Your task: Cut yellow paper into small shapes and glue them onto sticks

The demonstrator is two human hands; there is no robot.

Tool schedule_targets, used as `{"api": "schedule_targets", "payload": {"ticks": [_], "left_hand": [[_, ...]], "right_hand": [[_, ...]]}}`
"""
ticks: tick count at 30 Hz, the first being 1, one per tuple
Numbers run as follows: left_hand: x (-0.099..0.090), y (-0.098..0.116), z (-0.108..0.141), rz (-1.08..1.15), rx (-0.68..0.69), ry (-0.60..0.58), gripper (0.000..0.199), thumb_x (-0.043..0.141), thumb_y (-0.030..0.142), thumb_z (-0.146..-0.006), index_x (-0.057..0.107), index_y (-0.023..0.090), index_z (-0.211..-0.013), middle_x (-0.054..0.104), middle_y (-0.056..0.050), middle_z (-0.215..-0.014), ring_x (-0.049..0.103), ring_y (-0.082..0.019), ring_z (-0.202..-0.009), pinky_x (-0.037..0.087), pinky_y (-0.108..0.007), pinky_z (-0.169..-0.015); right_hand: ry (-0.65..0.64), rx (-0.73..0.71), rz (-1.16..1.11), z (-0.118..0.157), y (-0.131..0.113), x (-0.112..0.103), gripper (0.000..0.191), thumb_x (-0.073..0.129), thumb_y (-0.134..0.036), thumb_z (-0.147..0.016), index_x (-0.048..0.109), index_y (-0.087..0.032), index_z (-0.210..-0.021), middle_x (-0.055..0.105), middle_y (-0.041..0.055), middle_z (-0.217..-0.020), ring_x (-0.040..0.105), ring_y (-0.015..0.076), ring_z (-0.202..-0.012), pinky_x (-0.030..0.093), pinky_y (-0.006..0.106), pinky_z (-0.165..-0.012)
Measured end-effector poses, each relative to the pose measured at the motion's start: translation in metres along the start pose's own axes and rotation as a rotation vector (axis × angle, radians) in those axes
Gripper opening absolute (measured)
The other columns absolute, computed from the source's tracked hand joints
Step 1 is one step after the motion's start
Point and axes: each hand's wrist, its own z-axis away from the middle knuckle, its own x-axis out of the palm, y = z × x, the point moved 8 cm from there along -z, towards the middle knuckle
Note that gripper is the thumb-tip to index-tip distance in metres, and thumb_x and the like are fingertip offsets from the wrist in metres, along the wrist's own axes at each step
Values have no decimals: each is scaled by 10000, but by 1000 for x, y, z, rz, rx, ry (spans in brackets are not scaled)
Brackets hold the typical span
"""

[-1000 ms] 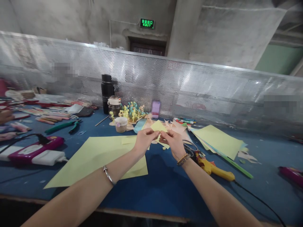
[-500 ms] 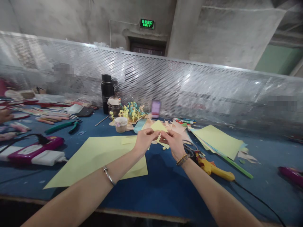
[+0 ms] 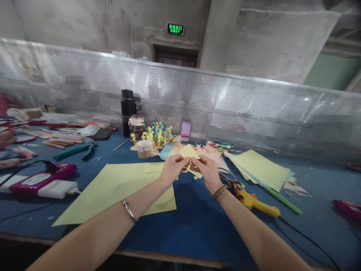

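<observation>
A small yellow paper piece (image 3: 190, 151) is pinched between my two hands, above the middle of the blue table. My left hand (image 3: 174, 169) grips its left side with thumb and fingers, and my right hand (image 3: 205, 171) grips its right side; the fingertips nearly meet. Part of the paper's lower portion is hidden by my fingers. A large yellow sheet (image 3: 113, 192) lies flat under my left forearm, with a small yellow strip (image 3: 152, 168) on top. Just below my fingers sits a tiny yellow scrap (image 3: 195, 178).
Yellow sheets (image 3: 258, 167) and a yellow glue gun (image 3: 258, 205) lie right. A white cup (image 3: 144, 149), paper flowers (image 3: 158, 133) and a black bottle (image 3: 128, 113) stand behind. Green pliers (image 3: 75, 150) and a power strip (image 3: 45, 180) lie left, near another person's hand (image 3: 7, 138).
The small yellow paper has shifted slightly between my fingers, and less of it shows below them. Both hands stay in nearly the same place.
</observation>
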Motion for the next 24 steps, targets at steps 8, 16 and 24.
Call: {"api": "schedule_targets", "payload": {"ticks": [8, 16, 24], "left_hand": [[-3, 9, -1, -146, 157, 18, 310, 636, 424, -697, 535, 167, -557, 525, 21, -540, 548, -132, -555, 499, -262, -566], [-6, 27, 6, -364, 323, 90, 340, 565, 433, -769, 515, 181, -547, 545, 4, -551, 560, -155, -583, 412, -246, -548], [-4, 36, 13, -404, 394, 115, 345, 537, 432, -803, 490, 186, -566, 531, 14, -575, 566, -157, -611, 384, -240, -565]], "right_hand": [[34, -1, -2, 3, -6, 1, 338, 764, -437, -585, 664, -138, -707, 633, -2, -617, 595, 128, -573, 566, 301, -618], [64, -14, -12, 4, -6, 1, 350, 748, -465, -610, 623, -141, -649, 600, -14, -571, 588, 116, -518, 565, 294, -586], [91, -17, -25, 5, -9, 2, 353, 738, -471, -618, 600, -147, -625, 586, -25, -561, 585, 114, -501, 558, 288, -572]]}}
